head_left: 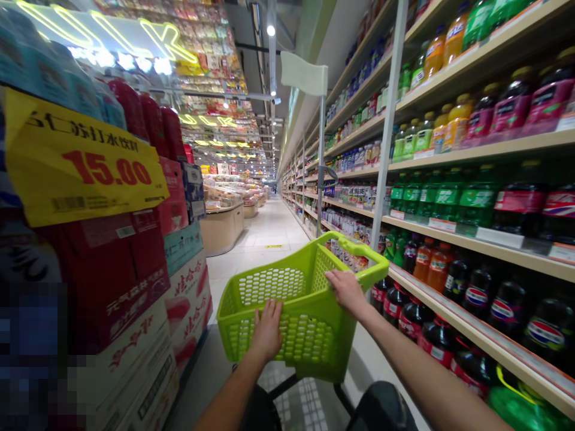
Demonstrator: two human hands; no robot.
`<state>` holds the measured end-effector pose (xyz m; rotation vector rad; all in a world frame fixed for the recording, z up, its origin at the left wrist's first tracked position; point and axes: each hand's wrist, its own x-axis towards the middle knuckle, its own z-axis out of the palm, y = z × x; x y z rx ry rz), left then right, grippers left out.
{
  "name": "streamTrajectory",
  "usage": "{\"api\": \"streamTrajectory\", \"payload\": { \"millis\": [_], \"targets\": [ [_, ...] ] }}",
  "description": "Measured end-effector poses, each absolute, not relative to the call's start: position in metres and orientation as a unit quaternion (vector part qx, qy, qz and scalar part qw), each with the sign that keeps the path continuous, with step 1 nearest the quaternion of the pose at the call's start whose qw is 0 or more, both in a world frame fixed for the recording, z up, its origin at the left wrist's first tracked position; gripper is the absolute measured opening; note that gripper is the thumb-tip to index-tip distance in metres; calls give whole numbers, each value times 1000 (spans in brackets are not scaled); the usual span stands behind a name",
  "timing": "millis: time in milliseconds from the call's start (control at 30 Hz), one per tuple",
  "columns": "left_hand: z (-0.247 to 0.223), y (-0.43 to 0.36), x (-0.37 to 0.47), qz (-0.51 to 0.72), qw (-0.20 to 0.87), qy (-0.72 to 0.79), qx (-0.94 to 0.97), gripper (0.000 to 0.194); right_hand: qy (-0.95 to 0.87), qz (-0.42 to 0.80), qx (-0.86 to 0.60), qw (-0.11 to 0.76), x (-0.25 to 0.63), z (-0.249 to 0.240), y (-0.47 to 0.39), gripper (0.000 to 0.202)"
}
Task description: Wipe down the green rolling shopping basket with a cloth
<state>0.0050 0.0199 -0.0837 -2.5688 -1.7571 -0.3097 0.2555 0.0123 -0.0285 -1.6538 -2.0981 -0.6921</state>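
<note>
A green plastic shopping cart with a mesh basket stands sideways in front of me, its handle toward the right; nothing shows inside the visible part of the basket. My left hand rests on the basket's near rim, its fingertips over the edge and the fingers close together. Farther right, my right hand lies over the same rim near the handle end, fingers bent over it. Both hands seem to hold the cart's edge.
Shelves of bottled drinks line the right side. Stacked drink cartons with a yellow price sign rise close on the left. A tiled aisle runs ahead past wooden display bins. A flag-topped pole stands beyond the cart.
</note>
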Motion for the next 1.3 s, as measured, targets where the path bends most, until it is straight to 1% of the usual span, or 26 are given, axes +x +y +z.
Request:
{"api": "streamTrajectory", "payload": {
  "millis": [67, 133, 267, 400, 567, 633, 767, 833, 933, 1000, 1067, 1133, 1200, 1267, 1300],
  "targets": [
    [-87, 19, -4, -91, 31, -590, -802, 84, -735, -220, -616, 182, 265, -19, 15, 41],
    [-90, 17, -11, -86, 43, -594, -799, 86, -746, -211, -608, 170, 281, -12, 14, 40],
    [-89, 14, -14, -93, 23, -571, -816, 88, -754, -248, -580, 184, 297, -17, 6, 40],
    [-83, 19, -16, -101, -17, -550, -829, 88, -726, -286, -587, 215, 267, -38, 3, 40],
    [-78, 25, -20, -96, -32, -560, -822, 88, -762, -303, -534, 206, 226, -58, 12, 36],
    [-78, 26, -21, -94, -31, -569, -816, 88, -760, -319, -529, 204, 235, -55, 12, 36],
    [-78, 24, -19, -104, -54, -554, -824, 86, -698, -349, -583, 226, 275, -43, 2, 40],
    [-78, 23, -18, -113, -70, -549, -825, 85, -681, -350, -598, 237, 277, -45, -1, 42],
    [-78, 22, -17, -117, -84, -546, -826, 84, -718, -322, -569, 239, 246, -66, 5, 46],
    [-76, 22, -14, -115, -90, -549, -823, 83, -749, -290, -545, 241, 216, -82, 14, 50],
    [-72, 22, -4, -143, -91, -571, -804, 79, -764, -245, -541, 253, 193, -92, 23, 57],
    [-65, 23, 12, -210, -81, -574, -787, 73, -776, -188, -536, 273, 182, -92, 29, 67],
    [-58, 26, 34, -280, -77, -530, -797, 66, -797, -130, -510, 297, 184, -86, 30, 77],
    [-53, 30, 57, -291, -107, -474, -824, 62, -809, -94, -487, 315, 196, -75, 29, 80],
    [-51, 32, 67, -276, -120, -468, -831, 58, -808, -89, -490, 315, 204, -69, 28, 78]
  ]
}}
